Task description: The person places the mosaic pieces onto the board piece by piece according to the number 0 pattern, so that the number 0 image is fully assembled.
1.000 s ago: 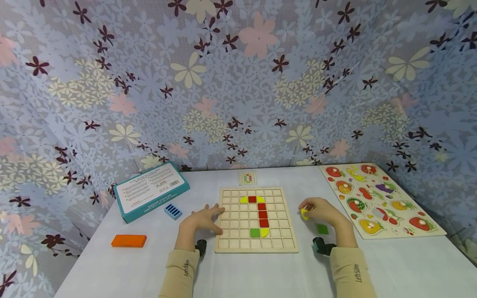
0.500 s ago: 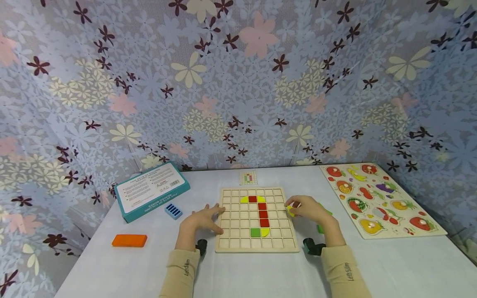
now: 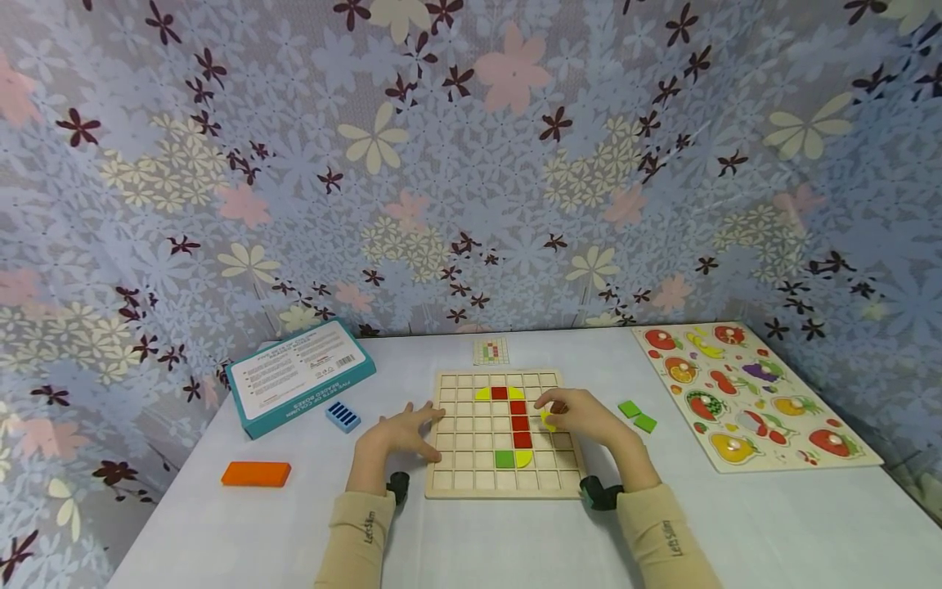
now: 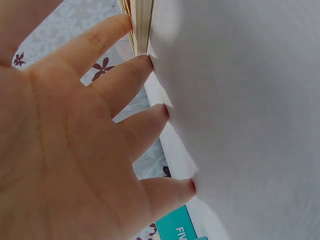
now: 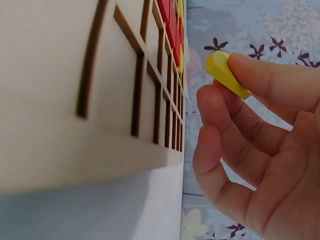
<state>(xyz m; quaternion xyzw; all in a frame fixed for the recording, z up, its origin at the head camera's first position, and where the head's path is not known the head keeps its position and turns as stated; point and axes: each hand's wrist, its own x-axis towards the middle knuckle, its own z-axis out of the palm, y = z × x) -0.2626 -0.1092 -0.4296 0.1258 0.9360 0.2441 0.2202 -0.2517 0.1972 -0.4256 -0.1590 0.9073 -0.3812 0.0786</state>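
Observation:
A wooden grid board [image 3: 471, 483] lies flat on the white table. Set in its cells are several red tiles [image 3: 520, 424], a green tile [image 3: 504, 460] and yellow rounded-edge tiles [image 3: 523, 459]. My right hand [image 3: 585, 415] is above the board's right part, pinching a yellow quarter-round tile [image 5: 225, 72] between thumb and fingertips. In the right wrist view that tile is tilted and apart from the grid. At the board's left edge my left hand [image 3: 399, 432] has its fingers spread, with the thumb and a fingertip at the rim; other fingertips [image 4: 161, 112] rest on the table.
Two loose green tiles [image 3: 636, 415] lie right of the board. A small pattern card [image 3: 491, 352] lies behind it. To the left are a teal box [image 3: 309, 401], a blue slotted piece [image 3: 343, 417] and an orange block [image 3: 256, 474]. A fruit puzzle board [image 3: 746, 384] lies far right.
My right hand has carried the yellow tile leftward from the table beside the board to over its right-hand cells, uncovering the green tiles. The left hand has stayed put.

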